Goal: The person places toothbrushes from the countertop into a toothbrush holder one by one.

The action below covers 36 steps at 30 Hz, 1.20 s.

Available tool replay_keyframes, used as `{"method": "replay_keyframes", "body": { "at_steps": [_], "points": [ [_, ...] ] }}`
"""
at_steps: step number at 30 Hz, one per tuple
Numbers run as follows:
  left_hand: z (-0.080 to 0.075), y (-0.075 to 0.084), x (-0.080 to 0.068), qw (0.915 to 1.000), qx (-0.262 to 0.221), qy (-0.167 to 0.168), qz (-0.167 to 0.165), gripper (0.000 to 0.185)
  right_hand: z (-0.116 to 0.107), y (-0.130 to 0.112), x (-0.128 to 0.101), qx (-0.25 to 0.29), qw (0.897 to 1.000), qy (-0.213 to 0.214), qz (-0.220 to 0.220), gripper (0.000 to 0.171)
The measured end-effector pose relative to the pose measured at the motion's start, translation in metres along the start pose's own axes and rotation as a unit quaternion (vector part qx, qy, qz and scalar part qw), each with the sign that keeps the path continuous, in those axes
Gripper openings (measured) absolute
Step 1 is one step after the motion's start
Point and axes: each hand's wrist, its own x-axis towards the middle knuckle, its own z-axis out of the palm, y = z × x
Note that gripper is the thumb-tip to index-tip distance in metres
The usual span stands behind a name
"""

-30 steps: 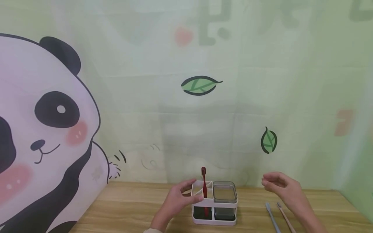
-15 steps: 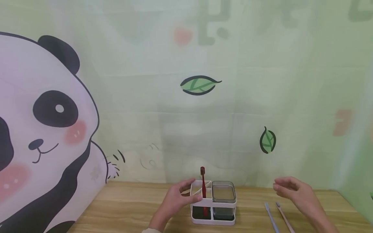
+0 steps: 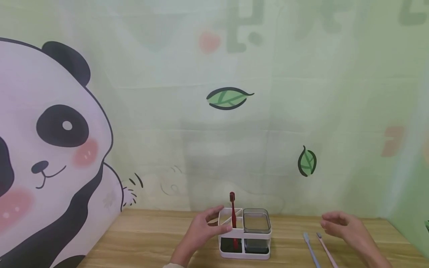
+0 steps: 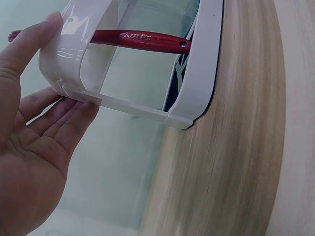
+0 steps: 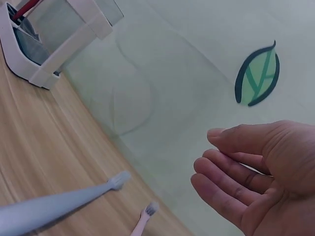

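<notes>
A white toothbrush holder [image 3: 246, 256] stands on the table, and my left hand [image 3: 202, 227] grips its upper rim at the left side, thumb in front and fingers behind. Upright in one of its left compartments is a red toothbrush [image 3: 233, 212]; the left wrist view shows its handle [image 4: 147, 41] reaching down to the base. The right half holds a clear cup [image 3: 257, 221]. My right hand [image 3: 348, 229] hovers with loosely bent fingers and holds nothing. Below and left of it lie a blue toothbrush [image 3: 311, 249] and a pink toothbrush [image 3: 326, 249], side by side.
The wooden table [image 3: 144, 238] ends at the back against a green cloth backdrop [image 3: 151, 130] printed with leaves and a large panda [image 3: 63, 149]. Another stretch of cloth closes off the right side.
My right hand has moved right and slightly down, away from the holder. My left hand keeps its grip on the holder, and the toothbrushes lie as before.
</notes>
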Motion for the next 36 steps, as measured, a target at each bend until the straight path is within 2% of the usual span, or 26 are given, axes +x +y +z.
{"method": "replay_keyframes", "body": {
  "at_steps": [3, 13, 16, 21, 30, 36],
  "points": [
    [0.000, 0.000, -0.001, 1.0000, 0.000, 0.000, -0.002, 0.072, -0.002, 0.007, 0.000, 0.007, 1.000, -0.006, 0.004, 0.048],
    [0.000, 0.000, 0.000, 0.9999, -0.014, -0.002, -0.002, 0.071, -0.004, 0.028, 0.004, -0.029, 0.999, -0.020, 0.039, 0.051],
    [0.000, 0.000, -0.001, 0.9998, -0.018, -0.004, 0.000, 0.072, -0.004, 0.034, 0.004, -0.037, 0.998, -0.018, 0.045, 0.047],
    [0.000, 0.001, -0.002, 0.9998, -0.017, -0.006, 0.005, 0.074, -0.002, 0.044, 0.003, -0.006, 0.999, -0.036, 0.040, 0.039],
    [0.000, -0.001, 0.001, 1.0000, -0.007, -0.004, 0.000, 0.072, -0.003, 0.052, 0.004, -0.019, 0.995, -0.080, 0.050, 0.041],
    [-0.001, 0.001, 0.000, 1.0000, 0.008, -0.001, 0.002, 0.071, 0.000, 0.050, 0.004, -0.090, 0.991, -0.069, 0.064, 0.031]
  ]
}}
